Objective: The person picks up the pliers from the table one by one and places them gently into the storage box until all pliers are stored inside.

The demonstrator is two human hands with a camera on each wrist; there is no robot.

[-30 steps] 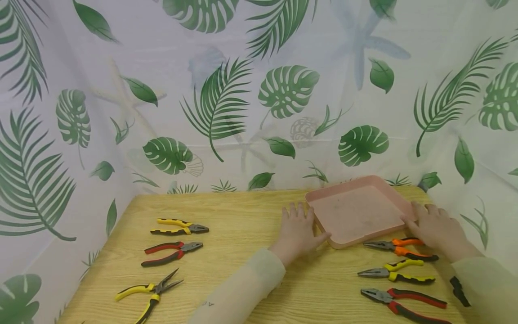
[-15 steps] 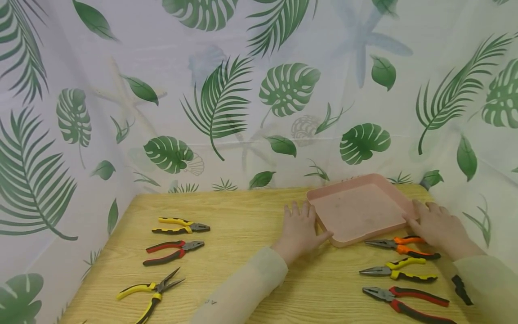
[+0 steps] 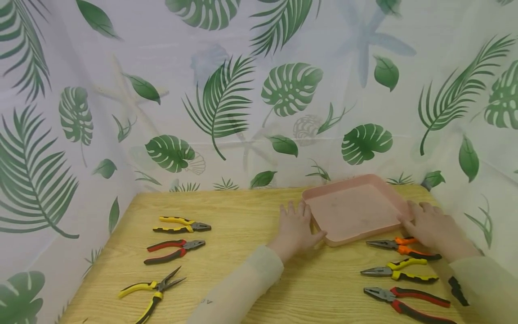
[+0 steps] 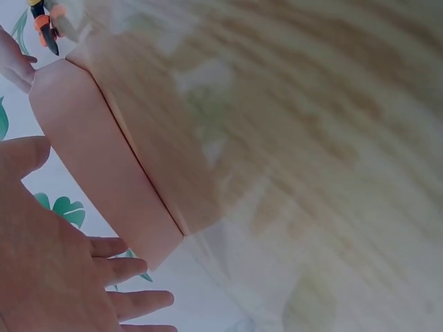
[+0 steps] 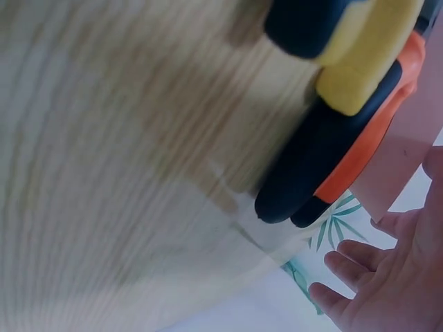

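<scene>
left hand (image 3: 296, 227) and right hand (image 3: 429, 222) are flanking the pink tray (image 3: 353, 209) at the table's (image 3: 243, 270) far right, fingers lying straight against its edges; orange pliers (image 3: 402, 247) are lying just beside the right hand

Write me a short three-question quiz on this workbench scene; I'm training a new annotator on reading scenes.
1. True or false: the pink tray has pliers lying in it.
2. How many pliers lie to the left of the left hand?
3. Which pliers lie closest to the right hand? A) orange-handled pliers B) yellow-handled long-nose pliers C) red-handled pliers

Key: 1. False, nothing lies in it. 2. Three. 3. A.
</scene>
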